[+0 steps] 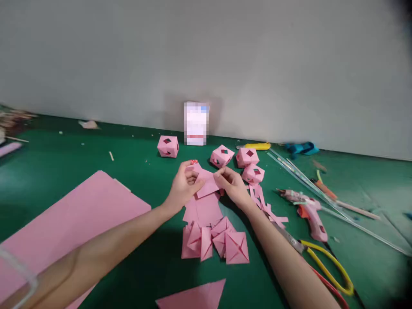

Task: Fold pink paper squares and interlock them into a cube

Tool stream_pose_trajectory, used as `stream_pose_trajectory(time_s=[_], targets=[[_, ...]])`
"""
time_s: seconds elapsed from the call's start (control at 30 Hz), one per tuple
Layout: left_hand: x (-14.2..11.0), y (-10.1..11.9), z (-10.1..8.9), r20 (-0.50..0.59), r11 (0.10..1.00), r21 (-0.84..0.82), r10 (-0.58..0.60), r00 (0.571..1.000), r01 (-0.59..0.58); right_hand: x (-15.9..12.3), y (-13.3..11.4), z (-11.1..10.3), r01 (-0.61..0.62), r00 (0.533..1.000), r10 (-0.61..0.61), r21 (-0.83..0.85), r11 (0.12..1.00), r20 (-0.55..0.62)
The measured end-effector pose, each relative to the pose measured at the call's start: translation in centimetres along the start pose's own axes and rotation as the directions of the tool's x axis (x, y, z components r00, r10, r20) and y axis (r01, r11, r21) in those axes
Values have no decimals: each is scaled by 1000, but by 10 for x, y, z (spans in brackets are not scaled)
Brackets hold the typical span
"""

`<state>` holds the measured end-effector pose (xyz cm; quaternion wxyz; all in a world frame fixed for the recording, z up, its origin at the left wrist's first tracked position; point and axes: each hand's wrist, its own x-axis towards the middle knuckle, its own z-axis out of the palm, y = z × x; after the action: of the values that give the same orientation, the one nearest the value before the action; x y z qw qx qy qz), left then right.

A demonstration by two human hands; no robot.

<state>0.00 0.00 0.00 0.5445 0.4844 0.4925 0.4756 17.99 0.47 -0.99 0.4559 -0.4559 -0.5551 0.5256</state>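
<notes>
Paper (209, 183) being held and apparently folded between two hands

Left hand (184, 186) is closing partway on the near-left part of the paper, its thumb lying across the front and its fingers curling at the back. Right hand (234, 184) is pinching the right-hand edge between thumb and forefinger, the other fingers bending inward. The paper is sitting between the hands, tilting slightly. Whether its underside is touching anything cannot be determined.

The step in hand is judged to be folding or aligning an edge; the crease itself is not showing clearly. The next move is calling for a steady left hold, with the right fingertips lining up the edge before applying any pressure. An uneven pinch would be risking a skewed crease.

Just on the wearer's side of the hands, pink pieces (204, 210) are lying flat, with folded squares (237, 249) overlapping nearer the wearer. Beyond the left hand, one pink box shape (168, 146) is standing; three more box shapes (221, 156) are grouping beyond the right hand. Right of the right forearm, scissors (301, 246) and a glue gun (313, 214) are lying unheld.
</notes>
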Motion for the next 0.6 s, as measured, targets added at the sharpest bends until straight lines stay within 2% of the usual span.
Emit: stream_pose_trajectory(time_s=[0.2, 0.43, 0.6], targets=[[-3, 3, 2, 21, 1000, -23, -4, 1000, 5, -1, -1, 1, 19, 1000, -18, -15, 1000, 8], [5, -4, -1, -56, 950, -310, -41, 998, 22, 1, -9, -2, -108, 993, 96, 200, 974, 70], [8, -7, -2, -107, 934, -358, -27, 994, -13, 2, -9, -7, -123, 992, 110, 222, 967, 70]])
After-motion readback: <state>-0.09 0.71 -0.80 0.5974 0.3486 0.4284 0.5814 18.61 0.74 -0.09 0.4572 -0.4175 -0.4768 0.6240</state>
